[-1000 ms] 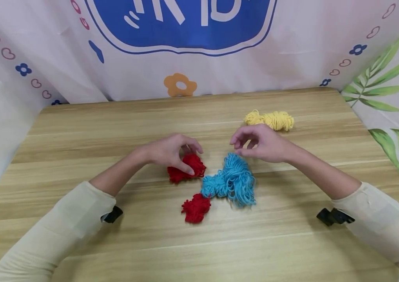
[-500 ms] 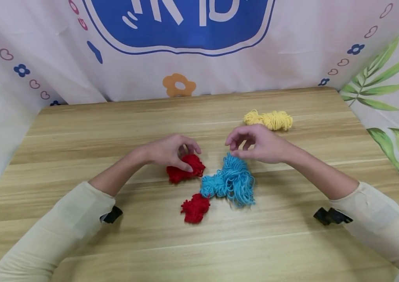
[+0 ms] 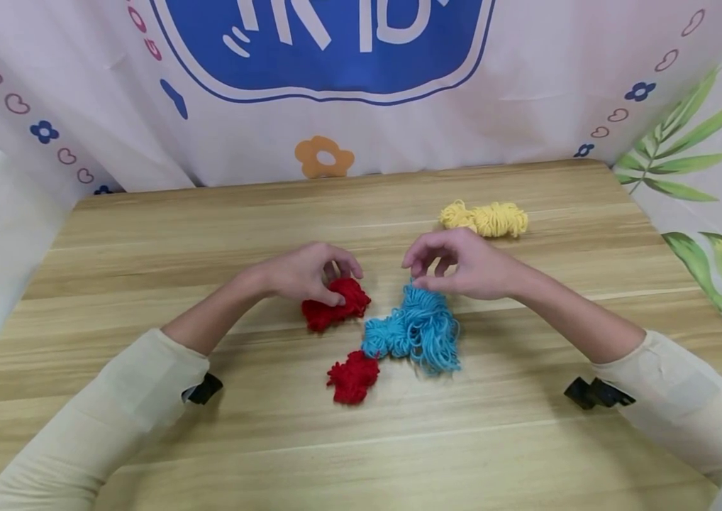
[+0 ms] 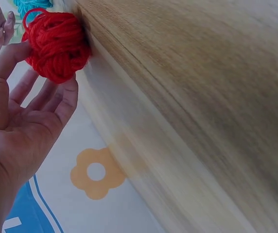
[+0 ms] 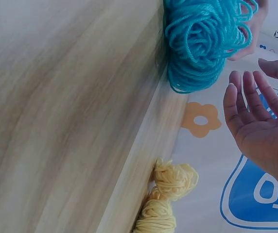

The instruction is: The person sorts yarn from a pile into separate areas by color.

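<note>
My left hand (image 3: 310, 275) lies over a red yarn bundle (image 3: 343, 309) at the middle of the wooden table (image 3: 144, 248). In the left wrist view its thumb and fingertips (image 4: 67, 90) hold the red bundle (image 4: 56, 46) between them. My right hand (image 3: 469, 268) hovers with loosely curled fingers just above the far end of a blue yarn skein (image 3: 421, 330). From the right wrist the palm (image 5: 265, 116) looks relaxed, apart from the blue skein (image 5: 202, 39). A second red bundle (image 3: 353, 376) lies nearer me, touching the blue skein.
A yellow yarn skein (image 3: 485, 218) lies at the back right, beyond my right hand. A printed cloth backdrop (image 3: 335, 106) closes off the table's far edge and both sides. A small black object sits by each forearm (image 3: 204, 389), (image 3: 593, 392).
My right hand has drifted a little left and down, closer to the top of the blue skein. My left hand stays on the red bundle, which has not moved.
</note>
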The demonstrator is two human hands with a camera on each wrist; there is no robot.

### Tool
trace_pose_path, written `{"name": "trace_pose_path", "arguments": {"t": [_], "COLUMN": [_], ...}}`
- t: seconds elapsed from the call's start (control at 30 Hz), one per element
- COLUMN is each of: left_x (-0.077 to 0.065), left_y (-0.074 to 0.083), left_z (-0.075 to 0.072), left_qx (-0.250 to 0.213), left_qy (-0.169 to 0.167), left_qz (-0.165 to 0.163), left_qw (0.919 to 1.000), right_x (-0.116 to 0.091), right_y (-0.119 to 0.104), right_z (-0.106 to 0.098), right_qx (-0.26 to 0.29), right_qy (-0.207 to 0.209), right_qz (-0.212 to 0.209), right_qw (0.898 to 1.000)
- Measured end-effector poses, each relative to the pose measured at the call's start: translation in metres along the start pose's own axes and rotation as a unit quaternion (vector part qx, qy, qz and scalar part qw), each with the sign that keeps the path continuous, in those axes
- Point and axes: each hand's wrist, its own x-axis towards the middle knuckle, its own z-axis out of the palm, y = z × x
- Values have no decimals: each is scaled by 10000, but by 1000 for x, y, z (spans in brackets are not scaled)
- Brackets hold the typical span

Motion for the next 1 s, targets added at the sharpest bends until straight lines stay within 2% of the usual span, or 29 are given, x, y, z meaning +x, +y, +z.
{"name": "trace_pose_path", "arguments": {"t": [0.43,1.0], "left_x": [-1,-5], "left_y": [0,-4], "left_z": [-4,-15], "left_qx": [1,-65], "left_qy": [313,968], "left_qz": [-172,-218], "left_qw": [9994,9950], "right_x": [0,3], "right_y": [-2,-4], "right_z": [5,12], "right_qx": [10,122], "right_qy": [-126,-314], "right_qz": [-60,-168], "right_qw": [9999,9993]}}
